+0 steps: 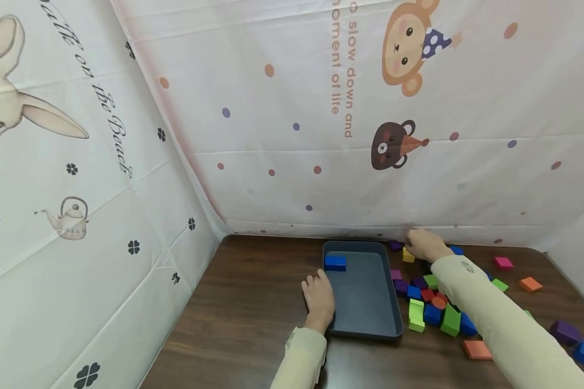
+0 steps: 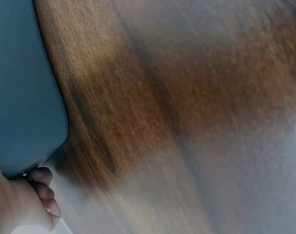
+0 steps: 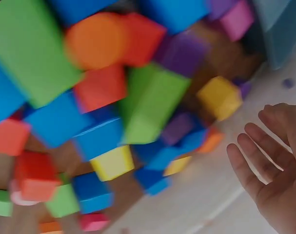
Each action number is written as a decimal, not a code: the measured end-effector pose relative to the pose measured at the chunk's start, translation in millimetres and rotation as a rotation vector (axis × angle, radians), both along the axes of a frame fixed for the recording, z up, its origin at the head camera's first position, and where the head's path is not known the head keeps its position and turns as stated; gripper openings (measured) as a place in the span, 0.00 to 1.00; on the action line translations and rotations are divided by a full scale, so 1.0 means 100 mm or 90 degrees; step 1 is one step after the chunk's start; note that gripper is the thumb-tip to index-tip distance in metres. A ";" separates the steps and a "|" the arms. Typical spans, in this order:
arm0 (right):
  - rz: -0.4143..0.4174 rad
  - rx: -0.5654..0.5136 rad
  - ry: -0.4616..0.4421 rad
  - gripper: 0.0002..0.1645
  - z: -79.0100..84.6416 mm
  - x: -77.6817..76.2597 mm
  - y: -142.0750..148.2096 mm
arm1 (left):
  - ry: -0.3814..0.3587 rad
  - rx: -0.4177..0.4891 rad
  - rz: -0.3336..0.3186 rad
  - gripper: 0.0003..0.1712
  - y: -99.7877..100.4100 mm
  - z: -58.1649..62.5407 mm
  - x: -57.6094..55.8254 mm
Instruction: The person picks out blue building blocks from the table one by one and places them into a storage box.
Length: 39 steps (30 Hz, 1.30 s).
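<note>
A dark grey rectangular tray [image 1: 370, 305] lies on the table with blue blocks [image 1: 335, 263] in its far left corner. At the tray's left side my left hand [image 1: 318, 297] grips the rim, and its curled fingertips [image 2: 43, 190] show by the tray corner in the left wrist view. My right hand [image 1: 425, 246] hovers near the far edge of the block pile, by a yellow block [image 1: 407, 255]. In the right wrist view its fingers [image 3: 257, 151] are spread and loosely bent, holding nothing. The forearm hides some blocks.
Right of the tray spreads a pile of coloured blocks, among them a green block [image 1: 451, 320] and an orange round block [image 1: 438, 302]. Nearer lie an orange block [image 1: 477, 349] and a purple block [image 1: 565, 332]. A printed white cloth [image 1: 272, 135] hangs behind the table's far edge.
</note>
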State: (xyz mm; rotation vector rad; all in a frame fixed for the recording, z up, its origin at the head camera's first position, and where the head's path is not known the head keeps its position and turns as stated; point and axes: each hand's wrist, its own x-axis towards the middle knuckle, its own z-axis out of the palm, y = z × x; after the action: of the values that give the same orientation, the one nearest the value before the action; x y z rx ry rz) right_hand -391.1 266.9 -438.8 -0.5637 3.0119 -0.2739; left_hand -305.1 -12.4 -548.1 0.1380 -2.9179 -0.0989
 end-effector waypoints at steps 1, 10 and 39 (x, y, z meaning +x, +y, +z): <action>-0.007 -0.002 -0.001 0.16 -0.05 0.03 0.07 | 0.005 0.002 0.000 0.22 0.00 -0.01 0.01; -0.001 0.059 0.087 0.09 -0.38 0.17 0.43 | 0.023 0.000 -0.005 0.22 -0.02 -0.04 0.03; -0.085 0.037 -0.031 0.06 -0.33 0.22 0.49 | 0.033 -0.007 -0.031 0.24 0.06 -0.06 0.06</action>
State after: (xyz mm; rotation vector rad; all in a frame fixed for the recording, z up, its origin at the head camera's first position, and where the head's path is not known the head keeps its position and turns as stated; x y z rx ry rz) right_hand -369.1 316.0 -472.2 -0.3469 3.0027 -0.2029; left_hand -298.9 -6.3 -554.1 0.0625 -2.8699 -0.0938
